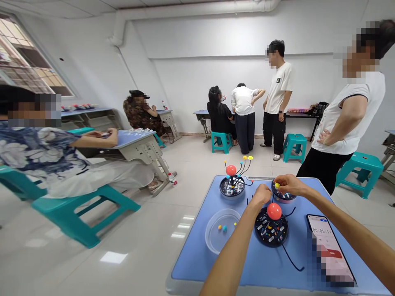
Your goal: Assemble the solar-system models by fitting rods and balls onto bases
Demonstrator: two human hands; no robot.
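Over the far right of the blue table, my right hand (290, 184) pinches a small yellow ball (277, 186) above a round dark base (285, 196). My left hand (261, 195) is closed beside the nearer planet model (271, 230), a round black base with an orange-red ball (274, 211) and bent black rods (291, 257). What its fingers grip is hidden. At the far left of the table stands another planet model (232, 186), with coloured balls on curved rods. A clear plastic bowl (210, 236) holds a few small balls, partly behind my left forearm.
A phone (331, 246) showing a timer lies at the table's (191, 263) right side. A person (342, 107) stands close beyond the right edge. Other people sit or stand farther off. Teal stools (80, 209) and a bottle (172, 179) are on the floor.
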